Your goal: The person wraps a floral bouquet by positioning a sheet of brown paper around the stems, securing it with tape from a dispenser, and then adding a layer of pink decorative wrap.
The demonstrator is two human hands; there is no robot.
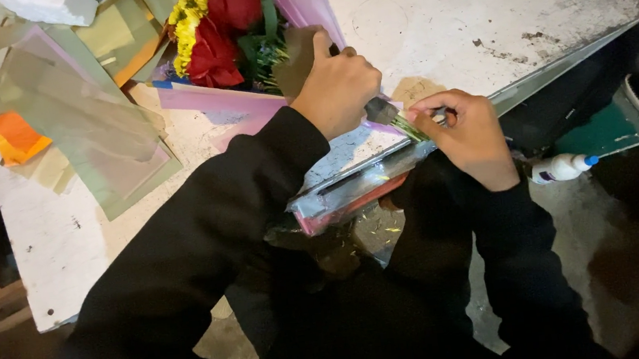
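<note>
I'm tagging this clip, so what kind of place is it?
Probably a florist's workbench: a bouquet of red roses in pink wrapping, loose wrapping sheets on a worn white table, and a glue bottle nearby.

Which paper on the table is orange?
The orange sheet near the table's left edge, tucked under the pale green sheets. The pink wrapping paper holds the bouquet.

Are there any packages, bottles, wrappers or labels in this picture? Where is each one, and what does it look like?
Small bottle: lying on the floor beyond the right hand; white, blue cap, label too small to make out.
Pink wrapping: around the bouquet on the white table; gripped by the left hand.
Loose paper sheets: table's left side; flat, olive green and orange.
No signs or screens.
</note>
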